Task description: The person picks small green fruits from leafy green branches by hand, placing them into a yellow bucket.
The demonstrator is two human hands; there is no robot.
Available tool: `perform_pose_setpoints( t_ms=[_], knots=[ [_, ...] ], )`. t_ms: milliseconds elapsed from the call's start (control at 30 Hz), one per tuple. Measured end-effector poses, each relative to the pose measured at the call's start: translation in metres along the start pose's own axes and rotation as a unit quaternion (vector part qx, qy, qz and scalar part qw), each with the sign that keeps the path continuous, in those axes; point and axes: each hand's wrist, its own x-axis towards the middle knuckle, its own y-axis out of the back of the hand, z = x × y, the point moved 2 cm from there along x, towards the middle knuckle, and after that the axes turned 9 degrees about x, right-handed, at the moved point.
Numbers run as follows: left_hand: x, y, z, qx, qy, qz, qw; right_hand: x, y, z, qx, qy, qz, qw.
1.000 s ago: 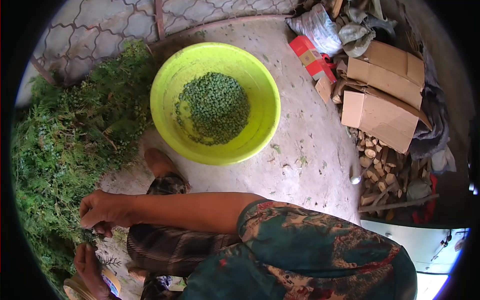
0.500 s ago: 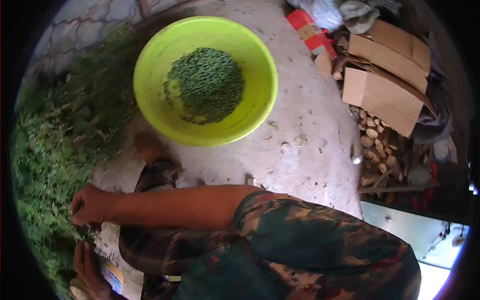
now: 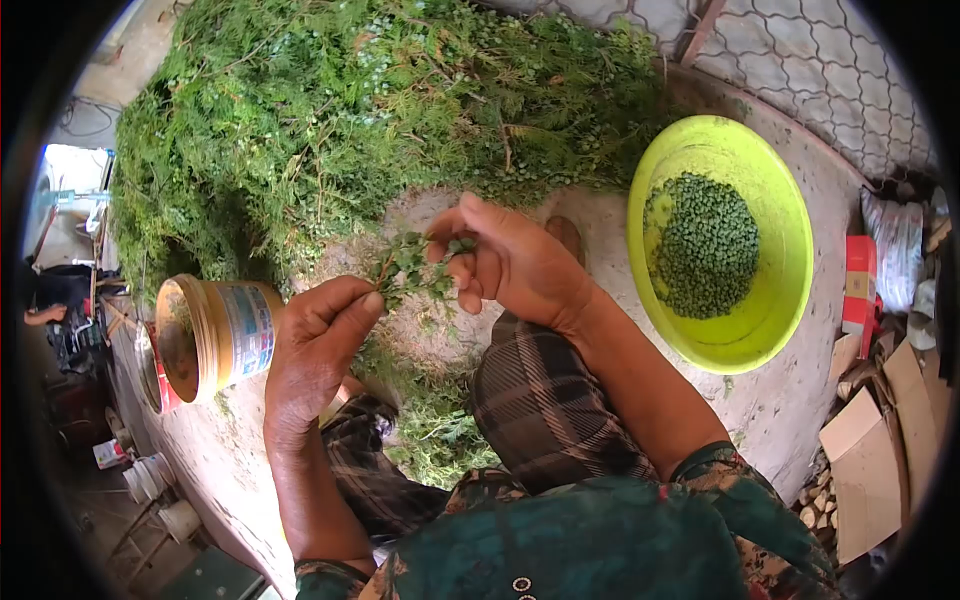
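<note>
A small green leafy sprig (image 3: 408, 270) is held between both hands above my lap. My left hand (image 3: 315, 350) pinches its lower stem end. My right hand (image 3: 510, 260) grips its upper part, fingers curled around the leaves. Behind the hands lies a big heap of cut green branches (image 3: 350, 110) with small pale berries. To the right stands a yellow-green basin (image 3: 790, 250) holding a mound of small green seeds (image 3: 705, 245).
A plastic jar (image 3: 215, 335) lies on its side left of my left hand. Wire mesh fencing (image 3: 800, 60) runs behind the basin. Cardboard pieces (image 3: 870, 450), a red box (image 3: 858, 285) and firewood sit at the right. Buckets stand at lower left.
The view has swung left, so the basin now sits at the right. Both hands have come up in front of me with the sprig between them; earlier they worked low at the left edge.
</note>
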Motion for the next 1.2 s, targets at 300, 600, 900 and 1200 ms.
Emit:
perform_pose_setpoints(
  t_ms=[300,600,900,1200],
  knots=[
    [0.001,-0.007,-0.007,0.045,-0.014,-0.014,0.999,0.0,-0.013,0.007,-0.153,-0.053,0.03,0.986],
    [-0.001,-0.002,-0.006,0.025,0.006,-0.052,0.998,0.002,-0.02,0.009,-0.266,-0.009,-0.014,0.964],
    [-0.005,0.009,-0.011,-0.012,0.02,-0.062,0.998,-0.004,-0.013,0.007,-0.323,0.047,-0.011,0.945],
    [-0.015,0.023,-0.023,-0.067,0.014,-0.039,0.997,-0.066,0.037,-0.082,-0.411,0.309,0.282,0.81]
  ],
)
